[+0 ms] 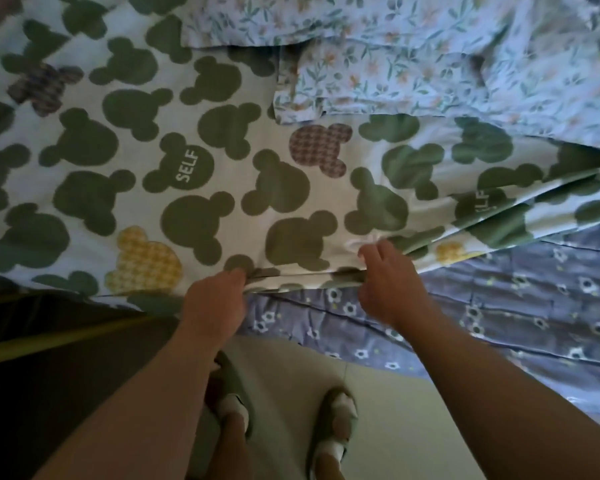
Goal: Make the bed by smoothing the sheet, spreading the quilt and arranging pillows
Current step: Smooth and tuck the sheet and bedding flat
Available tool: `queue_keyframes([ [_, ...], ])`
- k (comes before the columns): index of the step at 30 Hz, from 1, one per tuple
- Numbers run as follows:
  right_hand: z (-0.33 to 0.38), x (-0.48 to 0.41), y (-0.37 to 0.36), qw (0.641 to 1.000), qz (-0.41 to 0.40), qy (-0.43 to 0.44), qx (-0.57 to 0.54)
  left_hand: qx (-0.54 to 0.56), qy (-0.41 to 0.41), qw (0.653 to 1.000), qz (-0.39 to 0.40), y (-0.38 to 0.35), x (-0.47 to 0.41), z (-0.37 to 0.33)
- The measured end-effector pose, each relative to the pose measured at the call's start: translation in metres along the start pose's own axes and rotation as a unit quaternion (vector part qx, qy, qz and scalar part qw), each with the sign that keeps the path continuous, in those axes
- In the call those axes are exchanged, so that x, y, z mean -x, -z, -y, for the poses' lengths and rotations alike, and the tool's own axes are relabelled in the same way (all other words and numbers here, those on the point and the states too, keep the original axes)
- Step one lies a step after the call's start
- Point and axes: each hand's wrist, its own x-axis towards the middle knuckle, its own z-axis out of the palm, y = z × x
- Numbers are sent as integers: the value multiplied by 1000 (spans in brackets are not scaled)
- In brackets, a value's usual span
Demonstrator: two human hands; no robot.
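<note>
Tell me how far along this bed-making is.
Done: little that shows. In hand: the left hand and right hand grip the near edge of the green-patterned quilt, spreading it over the purple flowered sheet. Left: uncovered sheet at right, and the floral bedding heaped beyond.

"SELF" in white caps on a dark green mouse-head shape of the white cotton quilt with green mouse-head print (187, 140). Second, creased print further right reads only "LF".
</note>
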Motion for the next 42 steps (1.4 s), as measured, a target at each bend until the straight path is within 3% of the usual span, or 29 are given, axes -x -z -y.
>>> queue_keyframes([
  [3, -25, 19, -14, 994, 10, -7, 112, -38, -17, 999, 3, -8, 12, 3],
  [8, -35, -14, -15, 981, -83, 14, 174, -104, -45, 994, 0, -11, 12, -5],
  [12, -20, -29, 9, 991, 31, 25, 129, -144, -45, 988, 37, -4, 8, -13],
  [16, -22, 13, 12, 971, 183, 39, 150, -167, 9, 970, 177, -3, 11, -19],
  [21, -33, 25, 22, 962, 226, 9, 152, -182, -1, 962, 205, -5, 18, -36],
  [28, -4, 11, 23, 926, 364, -21, 98, -180, 2, 946, 269, -10, 17, -25],
  [30, 19, -5, 22, 940, 339, -29, 41, -128, 15, 960, 248, -5, 6, -17],
  [33, 67, -42, 18, 973, 223, -35, -40, -70, 55, 987, 135, 17, -26, 17],
  [36, 115, -85, 14, 987, 152, 24, -47, -72, 84, 991, 68, 35, -53, 59],
  [42, 209, -166, -9, 975, 221, 25, 7, -59, 109, 980, 158, 47, -86, 169],
])
